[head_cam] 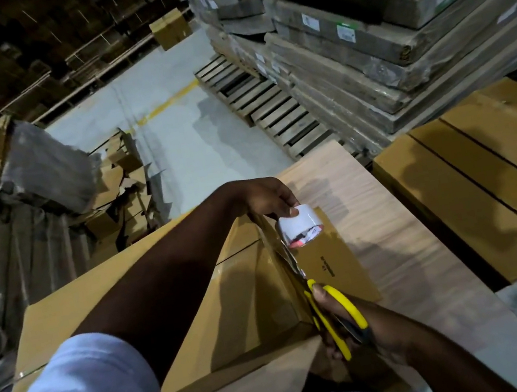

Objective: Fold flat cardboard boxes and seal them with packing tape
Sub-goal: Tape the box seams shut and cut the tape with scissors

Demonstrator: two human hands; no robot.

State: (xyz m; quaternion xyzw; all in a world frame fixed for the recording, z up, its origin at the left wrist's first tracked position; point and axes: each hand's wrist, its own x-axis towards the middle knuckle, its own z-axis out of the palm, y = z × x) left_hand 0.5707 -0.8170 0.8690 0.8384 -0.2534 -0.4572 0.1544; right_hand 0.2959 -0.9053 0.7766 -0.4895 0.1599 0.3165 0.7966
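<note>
Pinching a white roll of clear packing tape in the left hand at twelve o'clock from the right hand, clenched through yellow-handled steel scissors, blades aimed up the taut strip over the brown cardboard box.

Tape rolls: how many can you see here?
1. The tape roll is in the left hand, held above the cardboard box, just beyond the blades of the yellow scissors in the right hand. Others may be hidden among the stacks.
</note>
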